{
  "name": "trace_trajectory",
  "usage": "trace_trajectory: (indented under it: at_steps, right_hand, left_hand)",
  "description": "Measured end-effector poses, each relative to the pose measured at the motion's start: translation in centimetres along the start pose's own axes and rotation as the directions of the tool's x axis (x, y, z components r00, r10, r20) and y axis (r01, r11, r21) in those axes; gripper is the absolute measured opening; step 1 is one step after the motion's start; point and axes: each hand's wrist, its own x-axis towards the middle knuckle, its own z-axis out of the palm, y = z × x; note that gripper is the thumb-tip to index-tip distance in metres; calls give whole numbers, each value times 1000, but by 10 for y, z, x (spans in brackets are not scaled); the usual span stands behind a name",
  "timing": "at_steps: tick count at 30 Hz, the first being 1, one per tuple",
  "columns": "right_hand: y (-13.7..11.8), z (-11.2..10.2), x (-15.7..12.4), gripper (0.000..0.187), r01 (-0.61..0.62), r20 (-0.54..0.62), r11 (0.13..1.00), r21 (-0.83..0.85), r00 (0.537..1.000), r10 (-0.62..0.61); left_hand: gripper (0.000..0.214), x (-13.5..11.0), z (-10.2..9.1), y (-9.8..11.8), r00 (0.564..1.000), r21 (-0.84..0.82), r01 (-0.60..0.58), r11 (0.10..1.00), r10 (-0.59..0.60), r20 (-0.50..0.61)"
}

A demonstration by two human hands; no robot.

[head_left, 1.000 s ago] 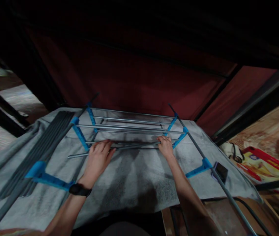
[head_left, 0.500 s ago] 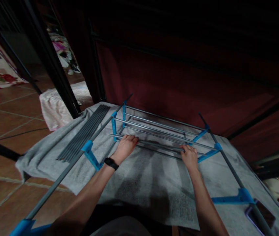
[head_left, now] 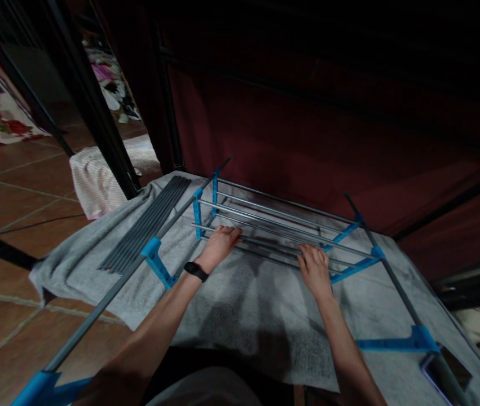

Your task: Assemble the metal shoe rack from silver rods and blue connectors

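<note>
A rack frame of thin grey metal rods (head_left: pixel 273 217) joined by blue plastic connectors (head_left: pixel 198 211) lies on a grey cloth (head_left: pixel 240 316). My left hand (head_left: pixel 219 245), with a black band on the wrist, rests palm down on the nearest loose rods, fingers stretched flat. My right hand (head_left: pixel 315 269) lies on the same rods further right, fingers also stretched over them. Long grey side poles (head_left: pixel 130 270) run along both edges of the frame.
A bundle of spare dark rods (head_left: pixel 146 225) lies on the cloth at the left. A dark phone (head_left: pixel 451 366) sits at the cloth's right corner. Red fabric panels (head_left: pixel 307 141) stand behind. Tiled floor, a pink-striped cloth (head_left: pixel 96 180) and black poles are to the left.
My view swung left over the second, bringing the tiled floor into sight. Both hands stayed on the near rods; my right hand slid slightly left along them.
</note>
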Motion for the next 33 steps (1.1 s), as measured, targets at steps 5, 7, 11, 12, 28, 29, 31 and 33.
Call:
trace_trajectory:
  at_steps: [5,7,11,12,28,29,31,33]
  right_hand:
    - [-13,3,9,35,5,38,1000,13,999,-6]
    - [-12,2,11,34,1,66,1000,17,998,-2]
    - [-8,-3,13,32,7,110,999,35,994,-11]
    - [-8,-3,13,32,8,116,999,35,993,-12]
    - [4,4,16,33,95,58,995,-4,994,-95]
    - [4,4,16,33,95,54,995,-3,994,-95]
    - [3,3,17,33,93,49,996,-1,994,-93]
    - [2,3,18,34,89,49,996,0,995,-89]
  left_hand:
    - [21,0,3,-3,998,-114,56,992,-58,-12]
    - [20,0,4,-5,998,-126,54,991,-57,-21]
    - [12,-3,6,-12,997,-115,53,992,-59,-51]
    - [13,-4,6,-13,997,-116,46,992,-53,-54]
    - [9,7,8,-18,998,-52,6,999,-9,-58]
    - [9,8,9,-19,998,-44,4,999,-6,-60]
    - [10,11,9,-20,998,-28,0,1000,-1,-62]
    - [10,14,10,-21,998,-15,-6,1000,5,-62]
